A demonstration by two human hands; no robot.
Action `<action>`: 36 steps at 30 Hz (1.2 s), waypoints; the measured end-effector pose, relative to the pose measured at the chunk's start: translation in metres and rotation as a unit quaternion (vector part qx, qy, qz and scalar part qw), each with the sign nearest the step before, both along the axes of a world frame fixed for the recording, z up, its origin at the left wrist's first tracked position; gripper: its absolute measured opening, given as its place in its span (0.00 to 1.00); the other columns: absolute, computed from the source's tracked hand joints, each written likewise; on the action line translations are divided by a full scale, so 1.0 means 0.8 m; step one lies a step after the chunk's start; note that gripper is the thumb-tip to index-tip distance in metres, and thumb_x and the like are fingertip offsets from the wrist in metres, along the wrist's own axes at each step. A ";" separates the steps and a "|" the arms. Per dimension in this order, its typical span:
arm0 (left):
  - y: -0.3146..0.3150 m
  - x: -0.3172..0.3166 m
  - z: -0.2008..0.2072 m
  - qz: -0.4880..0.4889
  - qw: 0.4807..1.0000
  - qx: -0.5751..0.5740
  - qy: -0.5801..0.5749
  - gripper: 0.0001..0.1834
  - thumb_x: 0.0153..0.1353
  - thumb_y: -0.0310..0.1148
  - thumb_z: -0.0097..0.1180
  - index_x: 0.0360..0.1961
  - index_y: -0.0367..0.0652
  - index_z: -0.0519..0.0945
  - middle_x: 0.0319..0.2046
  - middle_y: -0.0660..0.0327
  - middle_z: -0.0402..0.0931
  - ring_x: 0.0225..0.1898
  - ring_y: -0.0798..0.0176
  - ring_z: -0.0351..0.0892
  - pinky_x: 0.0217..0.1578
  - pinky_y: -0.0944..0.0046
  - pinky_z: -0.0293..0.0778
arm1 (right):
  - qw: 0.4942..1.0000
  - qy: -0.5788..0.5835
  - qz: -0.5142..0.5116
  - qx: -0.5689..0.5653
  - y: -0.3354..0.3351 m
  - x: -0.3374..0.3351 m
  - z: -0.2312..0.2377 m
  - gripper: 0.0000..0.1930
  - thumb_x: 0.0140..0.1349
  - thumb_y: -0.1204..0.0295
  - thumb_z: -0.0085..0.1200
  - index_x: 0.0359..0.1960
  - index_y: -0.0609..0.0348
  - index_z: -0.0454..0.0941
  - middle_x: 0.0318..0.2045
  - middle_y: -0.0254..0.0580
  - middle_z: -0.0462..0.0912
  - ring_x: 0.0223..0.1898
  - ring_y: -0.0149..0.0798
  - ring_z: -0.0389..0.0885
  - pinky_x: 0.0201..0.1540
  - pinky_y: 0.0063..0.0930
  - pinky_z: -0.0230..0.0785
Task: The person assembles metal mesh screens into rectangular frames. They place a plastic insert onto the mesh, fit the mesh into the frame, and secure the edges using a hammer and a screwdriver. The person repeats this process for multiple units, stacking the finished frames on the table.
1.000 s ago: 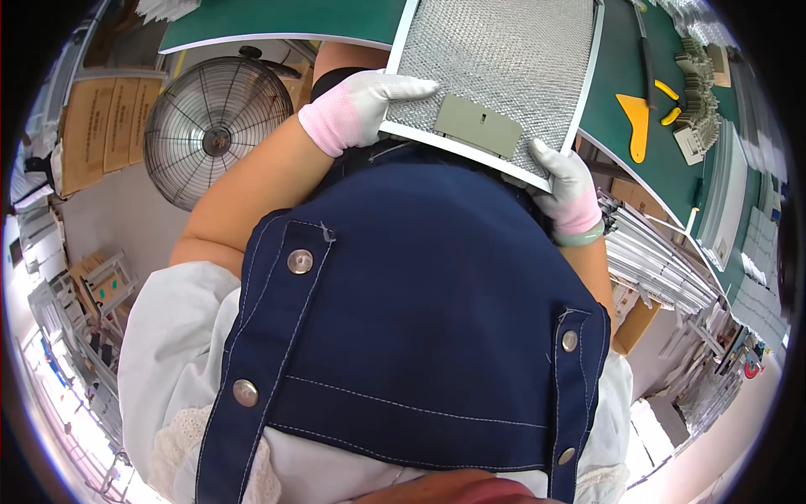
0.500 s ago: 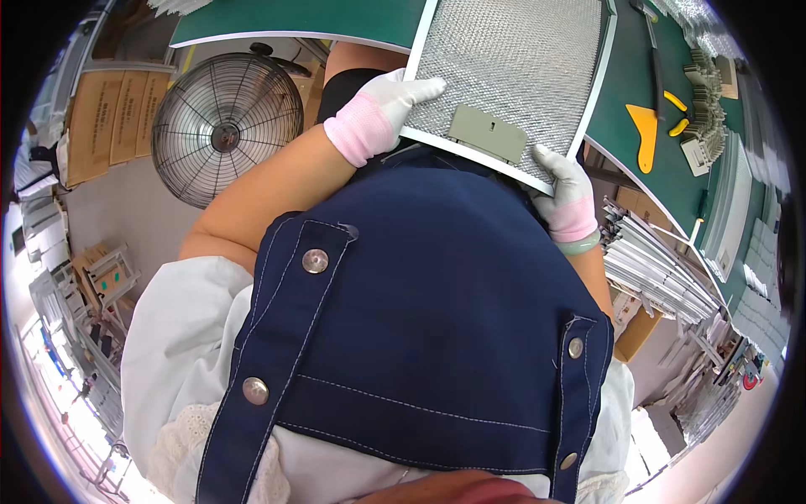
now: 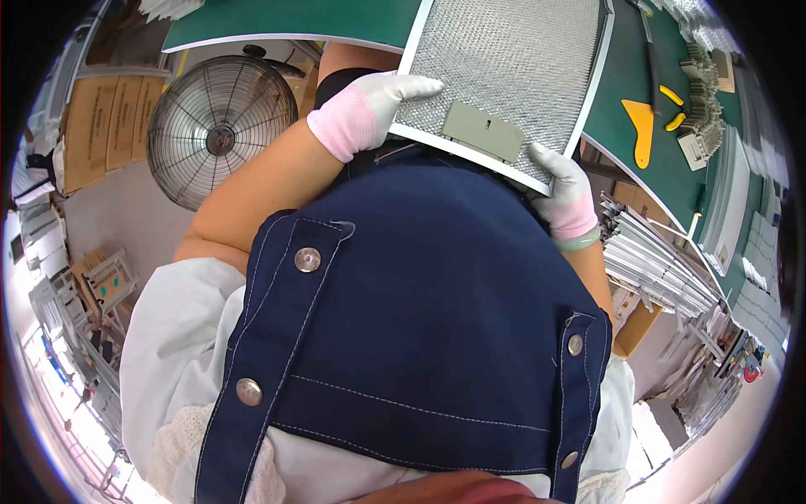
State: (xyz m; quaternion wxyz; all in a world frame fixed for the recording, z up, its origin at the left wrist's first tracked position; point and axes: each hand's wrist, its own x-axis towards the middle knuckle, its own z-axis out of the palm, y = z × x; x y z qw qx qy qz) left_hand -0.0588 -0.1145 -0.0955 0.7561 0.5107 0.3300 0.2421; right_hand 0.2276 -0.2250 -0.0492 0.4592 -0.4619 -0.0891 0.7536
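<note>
A framed metal mesh filter [image 3: 512,59] reaches from the green table toward my body, its near edge tilted close to my apron. Set into that near edge is a flat grey-green latch plate [image 3: 484,132] with a small slot. My left hand [image 3: 378,105], in a white glove with a pink cuff, grips the near left corner, thumb lying over the mesh. At the near right corner, my right hand [image 3: 564,186] closes round the frame, gloved alike, with the thumb on top beside the plate. The fingers under the frame are hidden.
On the green table [image 3: 617,126] to the right lie a yellow scraper [image 3: 642,133], a black-and-yellow tool [image 3: 663,97] and a row of grey-green plates [image 3: 701,101]. A black floor fan [image 3: 220,141] stands at left, by cardboard boxes [image 3: 109,126]. Metal strips [image 3: 651,252] are stacked below right.
My left hand has shifted slightly left along the corner, its wrist bent a little more. The filter has moved very slightly left; both hands keep hold of it.
</note>
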 end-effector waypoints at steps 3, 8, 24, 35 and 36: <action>-0.008 0.010 0.015 0.064 0.997 -0.048 0.003 0.17 0.68 0.31 0.54 0.55 0.34 0.76 0.48 0.55 0.80 0.50 0.61 0.81 0.52 0.62 0.79 | 0.998 -0.057 0.014 0.021 -0.001 0.001 0.001 0.13 0.66 0.74 0.53 0.48 0.70 0.78 0.43 0.47 0.84 0.44 0.39 0.83 0.51 0.32 0.75; -0.014 0.027 0.058 0.174 0.973 -0.149 0.025 0.20 0.68 0.34 0.55 0.56 0.34 0.74 0.48 0.58 0.79 0.48 0.63 0.80 0.52 0.64 0.76 | 0.993 -0.069 -0.078 0.061 0.001 -0.004 0.002 0.17 0.71 0.70 0.47 0.55 0.69 0.72 0.50 0.46 0.80 0.50 0.38 0.81 0.57 0.33 0.73; -0.013 0.021 0.070 0.040 0.993 -0.111 -0.028 0.22 0.69 0.32 0.52 0.61 0.33 0.70 0.53 0.57 0.77 0.55 0.63 0.76 0.57 0.62 0.71 | 0.984 -0.132 -0.084 0.087 -0.002 -0.016 0.002 0.15 0.70 0.66 0.52 0.52 0.64 0.75 0.44 0.39 0.81 0.44 0.31 0.80 0.50 0.28 0.72; 0.002 0.013 0.058 0.115 0.986 0.018 0.122 0.24 0.70 0.38 0.53 0.59 0.28 0.69 0.50 0.56 0.77 0.51 0.66 0.75 0.55 0.65 0.70 | 0.949 -0.276 0.051 0.143 -0.003 0.028 -0.009 0.22 0.72 0.67 0.46 0.61 0.70 0.66 0.54 0.43 0.77 0.54 0.34 0.75 0.60 0.29 0.65; 0.008 0.012 0.051 0.107 0.981 0.050 0.154 0.25 0.70 0.38 0.53 0.58 0.28 0.69 0.50 0.56 0.76 0.51 0.66 0.75 0.55 0.65 0.70 | 0.961 -0.238 0.031 0.136 -0.005 0.016 -0.001 0.20 0.72 0.66 0.48 0.59 0.69 0.68 0.49 0.39 0.76 0.49 0.29 0.73 0.56 0.26 0.65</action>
